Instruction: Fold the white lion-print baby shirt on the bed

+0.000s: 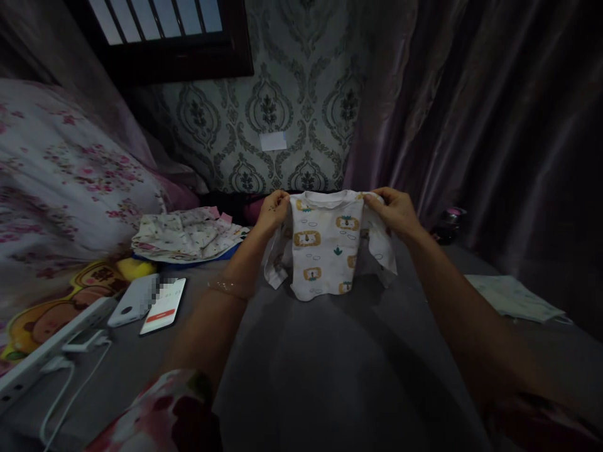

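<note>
above the grey bed point(330, 351), left hand point(272, 212) and right hand point(394, 210) each pinching a shoulder of a small printed shirt point(325, 245), held up and spread, hem hanging just over the cover. off left, folded clothes point(186, 235), phone point(164, 306), power bank point(134, 300).

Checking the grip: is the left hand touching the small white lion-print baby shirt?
Touching: the head view shows the left hand pinching the small white lion-print baby shirt at its shoulder.
</note>
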Demonstrator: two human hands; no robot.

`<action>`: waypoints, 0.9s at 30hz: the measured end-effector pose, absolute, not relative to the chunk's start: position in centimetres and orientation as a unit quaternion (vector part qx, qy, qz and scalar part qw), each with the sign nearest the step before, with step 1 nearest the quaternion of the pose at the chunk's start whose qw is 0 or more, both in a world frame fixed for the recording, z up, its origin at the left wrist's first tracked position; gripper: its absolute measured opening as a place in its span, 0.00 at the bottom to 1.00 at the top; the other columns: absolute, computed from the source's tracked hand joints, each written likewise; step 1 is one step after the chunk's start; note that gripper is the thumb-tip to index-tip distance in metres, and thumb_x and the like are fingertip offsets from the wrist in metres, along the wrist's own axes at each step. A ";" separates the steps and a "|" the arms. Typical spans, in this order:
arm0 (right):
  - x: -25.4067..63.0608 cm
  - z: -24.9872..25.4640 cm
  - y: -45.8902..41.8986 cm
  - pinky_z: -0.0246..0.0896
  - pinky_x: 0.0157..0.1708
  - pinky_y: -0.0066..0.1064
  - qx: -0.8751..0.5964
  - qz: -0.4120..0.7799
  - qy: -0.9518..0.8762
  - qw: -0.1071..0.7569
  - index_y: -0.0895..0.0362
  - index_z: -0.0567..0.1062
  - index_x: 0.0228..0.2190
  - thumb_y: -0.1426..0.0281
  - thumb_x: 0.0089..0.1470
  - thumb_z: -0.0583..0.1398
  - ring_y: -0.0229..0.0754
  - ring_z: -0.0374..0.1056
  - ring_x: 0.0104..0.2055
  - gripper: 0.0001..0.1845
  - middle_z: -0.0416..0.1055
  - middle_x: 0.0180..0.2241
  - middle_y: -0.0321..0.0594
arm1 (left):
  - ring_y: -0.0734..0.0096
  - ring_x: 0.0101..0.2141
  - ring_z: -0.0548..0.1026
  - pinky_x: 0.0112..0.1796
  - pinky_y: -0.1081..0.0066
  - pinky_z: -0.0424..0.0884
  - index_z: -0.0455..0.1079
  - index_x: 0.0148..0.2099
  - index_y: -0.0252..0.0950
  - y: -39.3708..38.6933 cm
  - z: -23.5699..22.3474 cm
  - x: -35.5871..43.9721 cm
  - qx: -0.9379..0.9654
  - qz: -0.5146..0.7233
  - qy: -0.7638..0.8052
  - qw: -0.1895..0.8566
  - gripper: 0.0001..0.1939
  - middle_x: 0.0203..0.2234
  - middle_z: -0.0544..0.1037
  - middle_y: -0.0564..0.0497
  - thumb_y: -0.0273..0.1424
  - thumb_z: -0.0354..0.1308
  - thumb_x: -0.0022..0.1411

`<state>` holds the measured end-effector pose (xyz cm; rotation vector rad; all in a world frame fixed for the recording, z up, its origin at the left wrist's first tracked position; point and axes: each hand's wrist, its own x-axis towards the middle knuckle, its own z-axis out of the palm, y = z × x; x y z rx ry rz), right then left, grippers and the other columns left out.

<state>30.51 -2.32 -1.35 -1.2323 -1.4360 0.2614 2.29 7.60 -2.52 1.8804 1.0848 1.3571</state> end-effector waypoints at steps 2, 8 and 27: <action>30.0 -1.5 -2.0 0.62 0.28 0.30 -0.518 0.041 -0.626 0.581 0.57 0.77 0.31 0.54 0.48 0.62 0.41 0.69 0.30 0.18 0.75 0.28 0.37 | 0.71 0.30 0.71 0.34 0.73 0.67 0.69 0.35 0.36 7.6 -3.5 3.0 0.682 0.543 0.436 0.222 0.08 0.24 0.72 0.55 0.34 0.52 0.61; 28.4 -1.6 -3.3 0.64 0.36 0.33 -0.493 -0.173 -0.675 0.522 0.56 0.77 0.33 0.59 0.57 0.58 0.43 0.71 0.35 0.14 0.76 0.33 0.41 | 0.68 0.39 0.73 0.44 0.69 0.67 0.67 0.42 0.37 5.6 -5.8 3.7 0.638 0.632 0.436 0.062 0.11 0.35 0.76 0.50 0.33 0.44 0.69; 25.7 1.8 -17.8 0.64 0.25 0.33 -0.494 -0.191 -0.679 0.509 0.48 0.77 0.33 0.59 0.57 0.62 0.40 0.70 0.27 0.07 0.76 0.28 0.35 | 0.71 0.29 0.75 0.31 0.72 0.70 0.73 0.50 0.38 -9.7 0.5 -7.1 0.744 0.506 0.266 -0.344 0.13 0.30 0.78 0.51 0.34 0.52 0.68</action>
